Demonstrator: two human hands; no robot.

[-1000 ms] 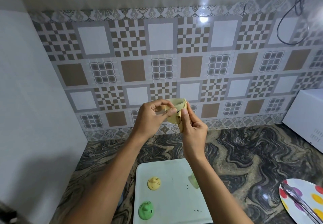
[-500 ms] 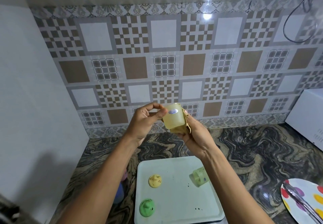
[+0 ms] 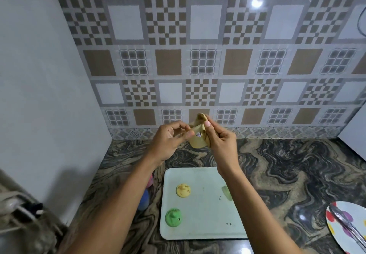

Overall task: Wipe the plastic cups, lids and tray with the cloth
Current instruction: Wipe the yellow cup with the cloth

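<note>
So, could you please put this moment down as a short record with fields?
left hand: pinches the yellow cup, raised above the counter
right hand: presses the cloth onto the cup
tray: on the marble counter, dark specks on it
on tray: yellow lid, green lid, green cup partly behind the right forearm
far right: spotted plate with tongs

I count two lids point(image 3: 183, 190) on one tray point(image 3: 206, 224), perhaps two cups point(image 3: 197, 140), one cloth point(image 3: 201, 117), one plate point(image 3: 336, 226).
</note>
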